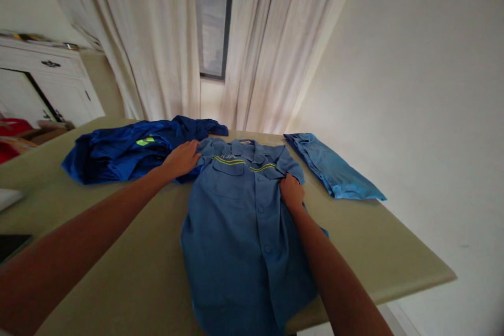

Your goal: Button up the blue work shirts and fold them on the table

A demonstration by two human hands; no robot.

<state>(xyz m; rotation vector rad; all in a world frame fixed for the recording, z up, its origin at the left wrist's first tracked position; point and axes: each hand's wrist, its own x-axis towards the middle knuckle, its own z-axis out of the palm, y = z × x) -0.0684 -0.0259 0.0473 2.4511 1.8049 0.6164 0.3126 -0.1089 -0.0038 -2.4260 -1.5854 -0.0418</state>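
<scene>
A blue button-up work shirt [232, 220] lies front side up on the table, its collar toward the window and its hem hanging at the near edge. Yellow-striped trim crosses the chest above the pockets. My left hand [183, 159] is closed on the shirt's shoulder or sleeve at the upper left. Lower down on the other side, my right hand [292, 192] grips the cloth by the right sleeve, fingers curled in and partly hidden.
A crumpled dark blue garment [118, 149] with a lime patch lies left of the shirt. Folded light blue clothing [334, 165] rests at the right, near the wall. The table [378, 252] has a corner at the right. A dark flat object [13, 245] sits at the left edge.
</scene>
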